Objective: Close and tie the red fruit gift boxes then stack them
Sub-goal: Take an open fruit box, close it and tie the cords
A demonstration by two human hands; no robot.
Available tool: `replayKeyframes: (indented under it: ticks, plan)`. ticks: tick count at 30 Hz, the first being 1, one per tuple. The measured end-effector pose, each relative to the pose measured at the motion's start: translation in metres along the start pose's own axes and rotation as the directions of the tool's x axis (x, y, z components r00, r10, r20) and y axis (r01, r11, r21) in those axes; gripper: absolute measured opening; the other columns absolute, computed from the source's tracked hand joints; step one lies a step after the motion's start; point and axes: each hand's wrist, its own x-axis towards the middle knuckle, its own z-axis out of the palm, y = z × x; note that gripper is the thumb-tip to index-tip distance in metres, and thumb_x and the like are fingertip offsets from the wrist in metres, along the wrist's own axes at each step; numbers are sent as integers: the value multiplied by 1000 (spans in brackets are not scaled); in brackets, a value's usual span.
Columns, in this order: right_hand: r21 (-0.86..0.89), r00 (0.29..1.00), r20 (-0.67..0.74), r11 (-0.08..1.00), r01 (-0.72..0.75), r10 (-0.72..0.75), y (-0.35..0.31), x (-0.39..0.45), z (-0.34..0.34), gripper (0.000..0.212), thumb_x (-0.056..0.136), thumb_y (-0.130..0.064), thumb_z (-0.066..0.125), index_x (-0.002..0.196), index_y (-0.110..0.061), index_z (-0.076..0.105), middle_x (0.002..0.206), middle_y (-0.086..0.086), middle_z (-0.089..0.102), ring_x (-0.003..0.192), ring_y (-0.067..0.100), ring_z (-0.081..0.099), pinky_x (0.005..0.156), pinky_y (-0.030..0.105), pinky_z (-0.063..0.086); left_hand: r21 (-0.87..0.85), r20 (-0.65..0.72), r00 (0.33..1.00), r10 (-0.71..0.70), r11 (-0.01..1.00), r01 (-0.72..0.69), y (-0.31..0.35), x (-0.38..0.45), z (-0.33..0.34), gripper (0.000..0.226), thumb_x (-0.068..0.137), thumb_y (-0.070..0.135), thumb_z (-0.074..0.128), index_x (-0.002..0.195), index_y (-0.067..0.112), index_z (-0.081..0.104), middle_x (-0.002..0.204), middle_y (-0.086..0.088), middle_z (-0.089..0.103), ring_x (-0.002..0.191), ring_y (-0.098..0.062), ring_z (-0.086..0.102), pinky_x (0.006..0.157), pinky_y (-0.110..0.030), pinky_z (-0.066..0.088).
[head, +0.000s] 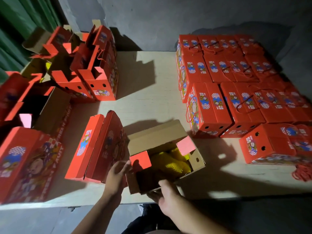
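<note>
An open red fruit gift box [166,159] sits near the front edge of the pale counter [148,92], turned at an angle, its brown cardboard flaps standing up and two red tabs folded inward over the opening. Inside, fruit wrapped in yellow foam netting [173,162] shows in the lit half; the nearer half is in shadow.

The person's left hand [118,174] is pressed flat against the box's left wall, fingers spread and reaching up to the red tab at that corner. The right hand [166,194] cups the near lower corner, fingers curled under the edge and thumb on the wall. Both hands grip the box rather than any flap or cord.

Just to the left, touching or nearly touching the open box, another red box [99,147] leans tilted with its lid halves partly raised. Further left at the counter's edge lies a large closed red box [28,164] with a cartoon print. At the back left stands a cluster of unclosed red boxes [94,68], flaps sticking up. On the right, closed boxes with red cord handles are stacked in rows [236,85], with one more closed box [276,146] lying apart in front of them. A bundle of red cord [302,173] lies at the right edge.
</note>
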Motion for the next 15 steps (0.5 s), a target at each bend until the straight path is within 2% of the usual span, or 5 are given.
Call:
replayKeyframes:
  ticks: [2, 6, 10, 13, 15]
  plan:
    - [68, 997, 81, 997, -21, 16, 5, -4, 7, 14, 100, 1, 56, 109, -1, 65, 109, 25, 64, 91, 41, 63, 72, 52, 62, -35, 14, 1000, -19, 999, 20, 5, -1, -5, 25, 100, 46, 63, 105, 26, 77, 104, -10, 78, 89, -22, 74, 62, -34, 56]
    - [166, 988, 135, 981, -104, 82, 6, -2, 8, 19, 98, -4, 68, 115, 4, 62, 120, 33, 63, 107, 48, 66, 95, 59, 57, -92, 135, 988, -76, 992, 89, 7, -12, -16, 47, 104, 60, 42, 122, 33, 77, 118, -3, 77, 110, -26, 73, 87, -52, 62]
    - [236, 985, 133, 962, -140, 111, 7, 9, 11, 26, 97, -8, 71, 118, 5, 63, 125, 34, 62, 108, 47, 67, 83, 57, 63, -173, 249, 964, -91, 975, 136, -6, -24, -24, 65, 99, 79, 32, 141, 40, 62, 140, 2, 67, 129, -21, 64, 106, -60, 49]
    - [254, 983, 168, 960, -121, 80, 6, 16, 22, 23, 100, -7, 64, 120, 3, 64, 130, 36, 59, 118, 47, 63, 89, 58, 61, -166, 346, 935, -81, 975, 146, -11, -31, -23, 65, 90, 84, 48, 143, 47, 58, 146, 9, 62, 137, -11, 56, 112, -57, 44]
    - [220, 979, 190, 968, -117, 75, 5, 18, 27, 18, 102, -10, 62, 114, 1, 68, 129, 37, 61, 120, 48, 63, 93, 59, 59, -81, 269, 959, -90, 990, 116, -15, -29, -19, 67, 72, 78, 76, 121, 33, 72, 129, 6, 72, 124, -9, 65, 105, -48, 51]
